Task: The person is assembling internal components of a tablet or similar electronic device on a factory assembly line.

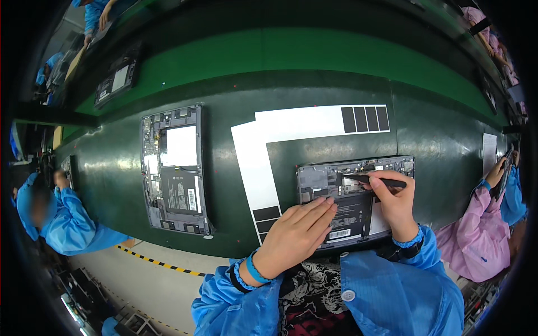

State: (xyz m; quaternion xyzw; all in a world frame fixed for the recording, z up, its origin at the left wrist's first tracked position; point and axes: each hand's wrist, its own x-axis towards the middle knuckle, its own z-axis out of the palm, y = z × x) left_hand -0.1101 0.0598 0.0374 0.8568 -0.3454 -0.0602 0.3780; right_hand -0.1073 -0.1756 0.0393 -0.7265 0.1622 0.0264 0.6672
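An opened laptop base lies in front of me with its circuit board and dark battery exposed. My left hand rests over its left part, fingers stretched and laid flat near the battery's upper edge. Black tweezers are gripped in my right hand, and their tips point left at the board in the upper middle of the base. Whether the tips touch a part is too small to tell. A pale panel shows beside the battery, partly behind my right hand.
Left of me lies a second opened laptop base. White strips with black blocks form a corner on the green table. Another base sits at the far left. Co-workers in blue and pink sit on either side.
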